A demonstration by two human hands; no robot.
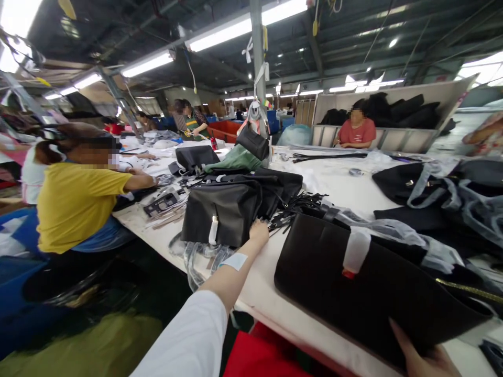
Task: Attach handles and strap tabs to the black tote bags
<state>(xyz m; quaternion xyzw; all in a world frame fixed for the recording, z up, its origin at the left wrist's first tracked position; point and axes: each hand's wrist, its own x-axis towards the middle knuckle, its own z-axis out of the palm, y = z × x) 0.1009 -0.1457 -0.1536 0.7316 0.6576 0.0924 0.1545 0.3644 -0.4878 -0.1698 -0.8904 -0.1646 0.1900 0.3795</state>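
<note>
My left hand (259, 231) reaches across the white table (346, 183) to the edge of a black handbag (226, 212), its fingers closed among black straps (293, 209) lying there. What it grips is hidden. My right hand (422, 358) at the bottom right holds the near corner of a large dark brown handbag (377, 288), which lies on its side with a white wrapped clasp (356, 251).
A person in a yellow shirt (74, 201) sits at the table's left side. Another in a red shirt (358, 133) sits at the far end. More black bags in clear plastic (448, 199) pile up on the right. Clear plastic (200, 256) hangs over the table edge.
</note>
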